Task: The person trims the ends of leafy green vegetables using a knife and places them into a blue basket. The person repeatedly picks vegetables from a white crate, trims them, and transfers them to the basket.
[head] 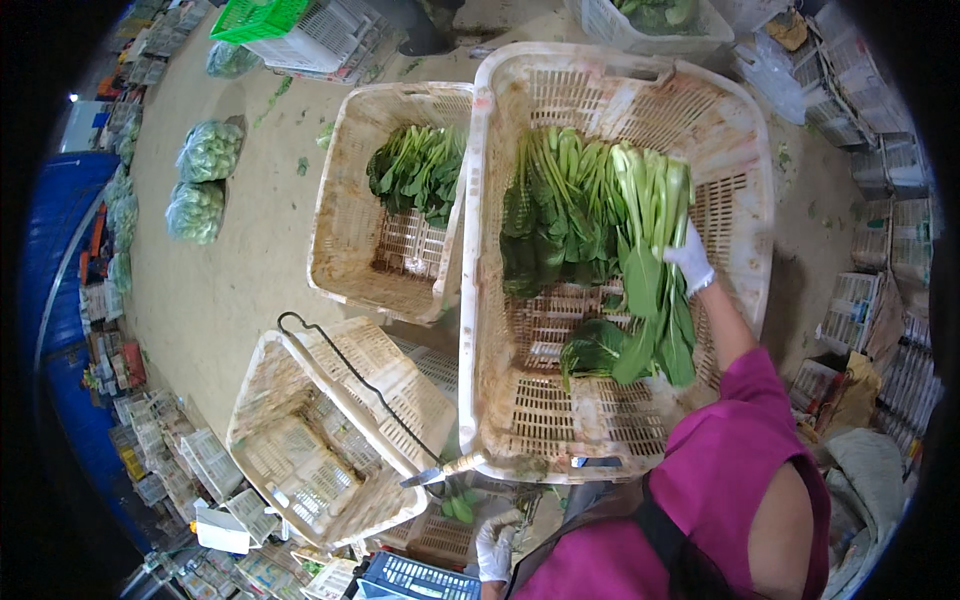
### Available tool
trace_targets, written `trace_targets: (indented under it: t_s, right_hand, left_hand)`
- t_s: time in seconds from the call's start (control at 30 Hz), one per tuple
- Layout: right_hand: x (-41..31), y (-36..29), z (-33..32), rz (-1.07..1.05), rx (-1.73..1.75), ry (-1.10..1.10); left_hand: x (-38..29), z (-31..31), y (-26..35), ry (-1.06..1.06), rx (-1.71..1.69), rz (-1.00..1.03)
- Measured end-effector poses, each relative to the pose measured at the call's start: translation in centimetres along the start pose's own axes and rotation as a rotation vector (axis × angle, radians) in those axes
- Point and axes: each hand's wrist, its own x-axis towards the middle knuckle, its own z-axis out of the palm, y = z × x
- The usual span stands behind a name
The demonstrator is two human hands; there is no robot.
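My right hand [690, 259], in a white glove, grips a bunch of leafy greens [649, 202] with thick pale stems at the right side of a large off-white plastic crate [466, 315]. Beside it, more greens [566, 217] lie in rows against the crate's far side, stems pointing away from me. One loose leafy bunch [596, 349] rests nearer to me, partly behind the held leaves. Low in the view, my left hand [495, 547], also gloved, hangs outside the crate with its fingers curled; whether it holds something is unclear. A wooden-handled knife [450, 469] lies across the crate rims close by.
Left of the large crate stands a smaller crate [326, 225] with greens [416, 169]. A tilted crate [247, 420] has a bent black metal rod [360, 379] across it. Bagged vegetables [210, 150] sit on the floor. A blue crate [420, 577] is at the bottom.
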Motion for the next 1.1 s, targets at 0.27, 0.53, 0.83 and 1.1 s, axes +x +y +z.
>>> trace_targets:
  t_s: [0.27, 0.53, 0.83, 1.1]
  right_hand:
    - [-14.3, -16.7, 13.0, -0.099, 0.193, -0.394]
    - [-29.4, -28.6, 28.7, -0.729, -0.371, -0.961]
    - [-48.4, -31.8, 40.1, -0.983, -0.281, -1.063]
    - [-61.3, -31.7, 47.8, -1.675, -0.337, -1.028]
  left_hand:
    - [4.8, 6.0, 16.4, -0.239, -0.092, 0.686]
    - [-6.7, -2.0, 14.8, -0.078, -0.612, 0.711]
    - [-16.9, -13.2, 0.4, 0.054, -1.139, 1.033]
    - [-25.7, -20.5, -8.3, 0.271, -1.098, 1.104]
